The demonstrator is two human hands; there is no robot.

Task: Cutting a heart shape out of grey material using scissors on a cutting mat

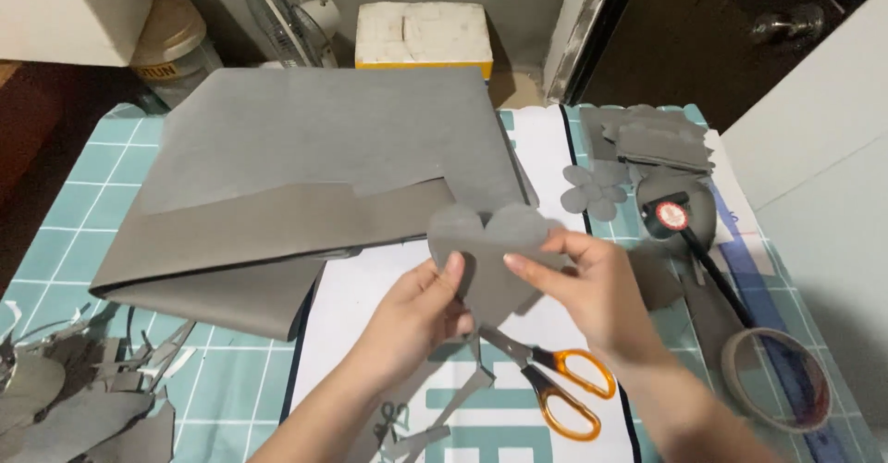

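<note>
Both forearms are cut off by the bottom edge. Left hand [416, 310] and right hand [592, 287] pinch a grey heart-shaped paper cutout [486, 246] above the table's middle, hiding part of the orange-handled scissors [546, 384]. At the far edge, a white box with a yellow strip [424, 36] stands behind a large folded grey sheet [305, 176].
</note>
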